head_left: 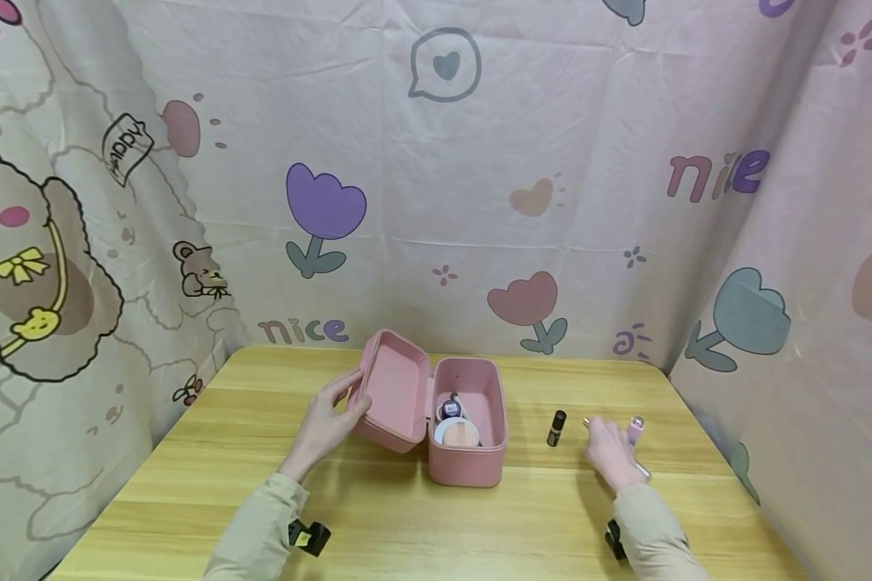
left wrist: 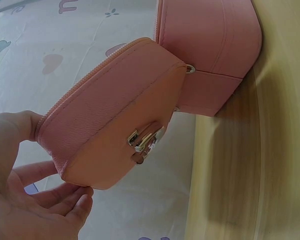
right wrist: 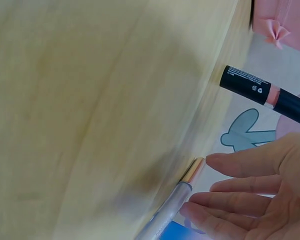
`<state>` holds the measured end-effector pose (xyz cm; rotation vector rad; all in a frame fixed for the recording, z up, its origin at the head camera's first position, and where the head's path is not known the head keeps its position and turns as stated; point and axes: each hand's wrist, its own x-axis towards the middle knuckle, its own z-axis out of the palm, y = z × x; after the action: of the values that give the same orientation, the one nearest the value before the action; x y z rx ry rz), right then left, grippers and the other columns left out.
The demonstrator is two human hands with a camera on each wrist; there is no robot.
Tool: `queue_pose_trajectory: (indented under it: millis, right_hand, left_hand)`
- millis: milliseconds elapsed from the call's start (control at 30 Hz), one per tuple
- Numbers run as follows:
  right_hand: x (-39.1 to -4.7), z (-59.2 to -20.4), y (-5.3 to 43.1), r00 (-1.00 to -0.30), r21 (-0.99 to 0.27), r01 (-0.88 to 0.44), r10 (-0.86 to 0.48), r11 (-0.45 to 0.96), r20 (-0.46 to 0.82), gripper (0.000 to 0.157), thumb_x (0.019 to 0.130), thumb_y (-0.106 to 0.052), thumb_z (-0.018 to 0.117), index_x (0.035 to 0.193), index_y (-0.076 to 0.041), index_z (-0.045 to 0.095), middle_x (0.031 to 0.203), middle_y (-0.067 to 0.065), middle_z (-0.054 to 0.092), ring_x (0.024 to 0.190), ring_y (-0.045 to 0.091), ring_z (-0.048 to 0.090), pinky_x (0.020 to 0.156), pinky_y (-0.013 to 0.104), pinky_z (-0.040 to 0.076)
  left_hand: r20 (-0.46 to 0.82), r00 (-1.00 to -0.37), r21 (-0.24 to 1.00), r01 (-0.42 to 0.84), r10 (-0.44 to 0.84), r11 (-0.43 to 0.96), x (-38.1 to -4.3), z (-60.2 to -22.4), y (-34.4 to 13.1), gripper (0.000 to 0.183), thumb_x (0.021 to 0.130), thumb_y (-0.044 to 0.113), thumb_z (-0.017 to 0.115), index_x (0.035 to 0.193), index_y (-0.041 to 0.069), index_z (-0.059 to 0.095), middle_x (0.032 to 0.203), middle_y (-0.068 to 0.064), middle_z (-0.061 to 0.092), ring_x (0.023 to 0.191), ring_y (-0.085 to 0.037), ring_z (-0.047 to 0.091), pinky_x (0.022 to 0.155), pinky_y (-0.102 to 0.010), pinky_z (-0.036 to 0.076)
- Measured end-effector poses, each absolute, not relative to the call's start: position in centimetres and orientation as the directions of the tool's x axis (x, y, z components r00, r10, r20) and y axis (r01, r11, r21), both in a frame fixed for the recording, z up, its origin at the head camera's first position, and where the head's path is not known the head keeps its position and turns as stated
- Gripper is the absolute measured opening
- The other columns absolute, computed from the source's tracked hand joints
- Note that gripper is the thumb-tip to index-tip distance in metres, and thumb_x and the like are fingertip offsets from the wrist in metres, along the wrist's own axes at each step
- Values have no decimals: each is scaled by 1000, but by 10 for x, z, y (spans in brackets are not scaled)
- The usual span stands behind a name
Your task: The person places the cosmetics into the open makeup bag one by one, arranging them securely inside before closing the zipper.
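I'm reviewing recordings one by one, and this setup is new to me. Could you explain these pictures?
No robot is at work here: these are a person's bare hands. The widest picture comes from a camera worn on the head; the other two come from cameras on the left and right wrists.

On the wooden table stands a pink case with a few small items inside. The left hand holds its open lid by the edge. To the right are an upright black tube and a slim gold-ended tube. The right hand is beside the slim one; whether it touches is hard to tell.
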<state>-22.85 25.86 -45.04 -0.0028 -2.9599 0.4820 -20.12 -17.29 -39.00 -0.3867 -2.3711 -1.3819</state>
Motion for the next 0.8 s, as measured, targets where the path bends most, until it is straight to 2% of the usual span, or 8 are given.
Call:
queue_pose_trajectory:
  millis: [200,400,500,800]
  right_hand:
    - [-231,-451,260,-987,-283,-46,0,958,159,14,67,11,49,73,-1,53,62,8,50,52,19,42,43,26,34]
    - [-236,-457,263,-981,-196,-74,-36,978,189,15,69,12,48,67,-2,52,64,13,55,55,22,49,45,36,43]
    - [-237,-458,264,-982,-193,-66,-29,979,187,14,70,10,48,67,-2,52,65,15,56,55,24,50,46,39,44]
    - [-238,-458,264,-981,-206,-78,-38,975,189,16,69,12,47,66,-3,50,62,11,53,54,21,47,44,35,41]
  left_hand:
    - [444,-894,769,414,59,486,-202,-390,-173,46,82,13,61,124,-1,49,133,-17,45,124,-32,42,104,-41,34]
    - [432,-900,773,402,56,491,-201,-390,-173,46,83,14,61,124,0,49,134,-16,45,124,-32,41,104,-41,34]
    - [430,-901,776,401,57,488,-201,-390,-173,46,83,14,61,125,0,49,134,-16,44,124,-32,41,104,-42,34]
    - [431,-901,776,401,55,486,-200,-388,-173,46,83,15,61,125,1,49,134,-16,45,125,-31,41,105,-40,33]
